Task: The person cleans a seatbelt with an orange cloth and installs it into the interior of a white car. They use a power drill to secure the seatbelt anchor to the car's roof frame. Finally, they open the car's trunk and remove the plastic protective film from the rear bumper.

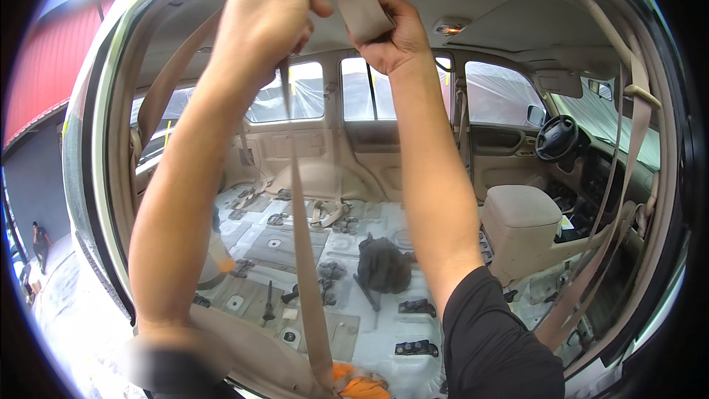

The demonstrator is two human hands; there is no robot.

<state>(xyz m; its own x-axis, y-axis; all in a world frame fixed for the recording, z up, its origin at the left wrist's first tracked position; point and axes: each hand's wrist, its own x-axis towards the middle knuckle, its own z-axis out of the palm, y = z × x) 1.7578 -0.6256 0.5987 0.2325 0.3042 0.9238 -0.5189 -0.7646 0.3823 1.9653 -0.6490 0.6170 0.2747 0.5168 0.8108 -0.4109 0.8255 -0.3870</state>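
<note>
Both arms are raised toward the beige roof lining of a stripped vehicle cabin. My right hand (399, 37) is closed around a folded length of beige seat belt (356, 0), its fingers gripping the lower fold. Left of it, my left hand (266, 18) is closed at the upper edge of the view. A narrow twisted run of belt webbing (306, 266) hangs below the left hand and widens down to the door sill. The belt's upper end, and part of what the left fingers grip, are hidden behind that hand.
Brackets, a black cloth-like bundle (384, 264) and loose belts lie on the bare metal floor (340, 332). An orange cloth (358, 383) sits at the sill. A beige console (521, 214) and steering wheel (557, 138) stand right. More belts (639, 125) hang at the right pillar.
</note>
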